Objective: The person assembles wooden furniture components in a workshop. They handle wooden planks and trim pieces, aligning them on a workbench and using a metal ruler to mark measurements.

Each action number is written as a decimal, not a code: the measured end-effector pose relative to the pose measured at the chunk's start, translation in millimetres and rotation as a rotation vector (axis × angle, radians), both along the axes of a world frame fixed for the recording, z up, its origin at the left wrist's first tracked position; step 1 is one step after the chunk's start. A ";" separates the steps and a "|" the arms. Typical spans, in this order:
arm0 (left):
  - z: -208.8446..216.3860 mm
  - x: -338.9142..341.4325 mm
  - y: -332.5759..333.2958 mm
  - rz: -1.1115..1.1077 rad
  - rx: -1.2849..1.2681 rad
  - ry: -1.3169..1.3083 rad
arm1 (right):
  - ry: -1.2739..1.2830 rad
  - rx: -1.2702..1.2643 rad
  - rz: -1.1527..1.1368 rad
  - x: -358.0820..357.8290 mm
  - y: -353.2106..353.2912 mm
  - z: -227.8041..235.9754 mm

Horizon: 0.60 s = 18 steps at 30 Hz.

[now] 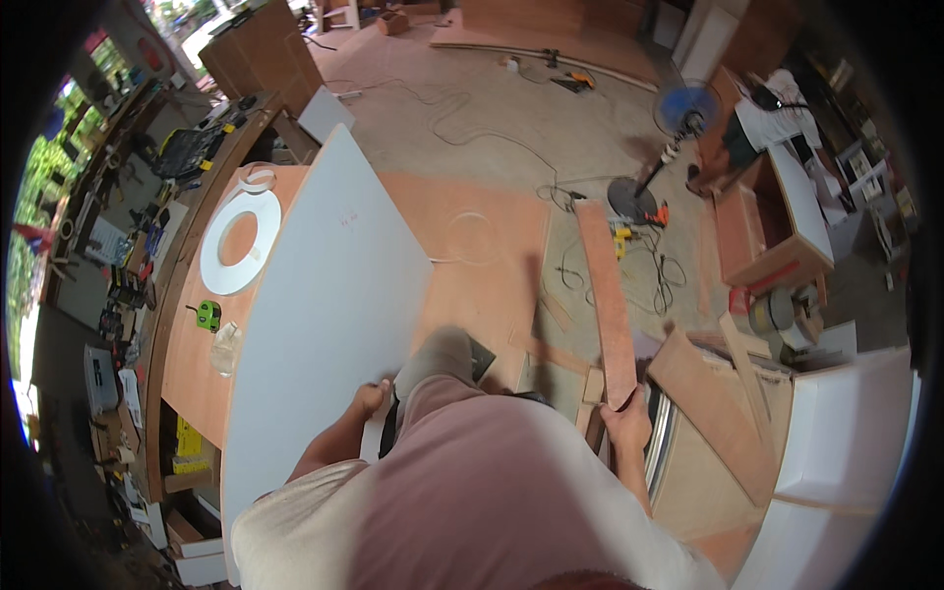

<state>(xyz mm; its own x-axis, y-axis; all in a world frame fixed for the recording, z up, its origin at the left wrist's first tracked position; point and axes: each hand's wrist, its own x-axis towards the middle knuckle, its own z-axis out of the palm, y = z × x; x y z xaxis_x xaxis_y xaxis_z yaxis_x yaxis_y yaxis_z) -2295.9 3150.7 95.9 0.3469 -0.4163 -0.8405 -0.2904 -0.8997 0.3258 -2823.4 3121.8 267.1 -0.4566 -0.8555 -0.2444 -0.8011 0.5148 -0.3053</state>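
Observation:
My right hand (627, 423) is closed around the lower end of a long, narrow wooden board (607, 305), which points up and away from me. On the other side, my left hand (371, 397) is closed at the near edge of a large white panel (315, 295). Its fingertips are partly hidden there. The panel stands tilted beside a wooden workbench. My bent leg (442, 359) is between the panel and the board.
On the workbench lie a white ring (214, 251) and a green tape measure (208, 316). Wood offcuts (713, 403) and a white cabinet (846, 423) are at the right. A pedestal fan (644, 187), cables and power tools stand on the floor ahead. Another person (777, 123) is at the far right.

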 end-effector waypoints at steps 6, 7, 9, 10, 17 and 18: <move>21.5 -61.1 -34.8 0.178 -0.111 0.422 | -0.025 -0.147 0.160 -0.7 -117.9 1.4; 15.6 -66.4 -48.5 0.107 -0.106 0.399 | -0.031 -0.188 0.181 0.0 -132.6 -4.8; -1.0 -76.6 -80.3 -0.047 -0.114 0.337 | -0.028 -0.174 0.201 17.8 -165.8 5.3; -10.4 -78.5 -94.7 -0.114 -0.110 0.299 | -0.025 -0.169 0.208 25.3 -183.6 12.9; -96.8 -53.2 -237.9 -0.514 -0.017 0.078 | -0.012 -0.377 0.285 50.4 -328.2 23.2; -101.5 -47.4 -260.6 -0.560 0.011 0.044 | -0.024 -0.381 0.284 53.8 -353.3 23.2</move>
